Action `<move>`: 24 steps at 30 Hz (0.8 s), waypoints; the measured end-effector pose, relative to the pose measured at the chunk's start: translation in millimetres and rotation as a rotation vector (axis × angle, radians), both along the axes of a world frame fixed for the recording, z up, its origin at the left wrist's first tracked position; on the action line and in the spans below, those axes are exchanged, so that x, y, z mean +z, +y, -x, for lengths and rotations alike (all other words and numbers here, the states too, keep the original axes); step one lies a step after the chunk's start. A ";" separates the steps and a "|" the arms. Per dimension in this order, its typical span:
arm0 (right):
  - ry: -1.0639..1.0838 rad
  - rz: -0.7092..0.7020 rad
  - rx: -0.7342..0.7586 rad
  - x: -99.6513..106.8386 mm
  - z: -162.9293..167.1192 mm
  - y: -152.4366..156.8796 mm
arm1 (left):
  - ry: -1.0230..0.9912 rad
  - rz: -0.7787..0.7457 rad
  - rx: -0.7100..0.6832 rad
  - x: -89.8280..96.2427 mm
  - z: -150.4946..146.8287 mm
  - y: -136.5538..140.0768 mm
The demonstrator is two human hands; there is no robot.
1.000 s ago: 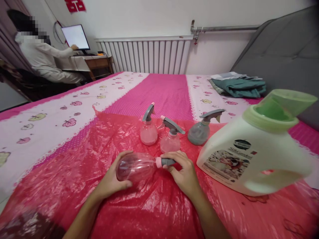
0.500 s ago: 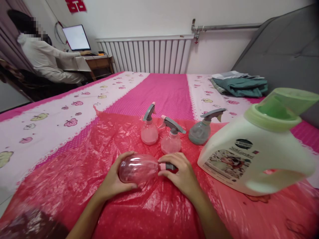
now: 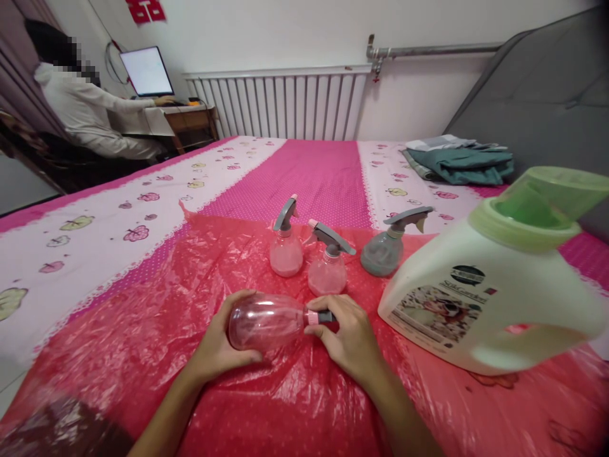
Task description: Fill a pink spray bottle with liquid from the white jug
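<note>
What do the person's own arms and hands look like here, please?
Both forearms are bare, with no sleeve in view. The left hand and right hand wear no gloves, and no ring, watch or bracelet shows on either. The fingers are bare, with short nails.

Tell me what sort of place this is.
Most likely a bedroom at home. The work goes on atop a bed with a pink sheet and a padded grey headboard, a white radiator lines the far wall, and a person sits at a desk with a monitor.
</note>
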State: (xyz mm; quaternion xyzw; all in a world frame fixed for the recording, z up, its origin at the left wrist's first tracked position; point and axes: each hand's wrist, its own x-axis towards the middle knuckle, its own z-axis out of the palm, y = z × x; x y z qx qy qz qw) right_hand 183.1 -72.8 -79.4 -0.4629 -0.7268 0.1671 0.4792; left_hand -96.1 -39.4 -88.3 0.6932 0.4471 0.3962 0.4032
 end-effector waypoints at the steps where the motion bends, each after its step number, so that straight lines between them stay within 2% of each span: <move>1: 0.005 0.010 0.005 0.4 -0.3 -0.6 | 0.007 -0.004 0.000 -0.9 0.4 -0.6; 9: 0.044 0.090 0.033 2.1 -1.9 -1.6 | 0.093 -0.004 0.008 -2.2 1.9 -4.0; 14: -0.012 0.140 0.051 -1.8 0.8 -0.3 | 0.029 -0.103 0.050 -1.9 3.0 -0.5; 20: -0.038 0.007 0.050 -0.9 4.7 -0.8 | 0.139 -0.121 0.076 1.2 3.9 4.4; 24: -0.084 -0.146 0.066 5.8 7.3 -2.5 | 0.073 -0.065 0.095 0.3 2.7 8.2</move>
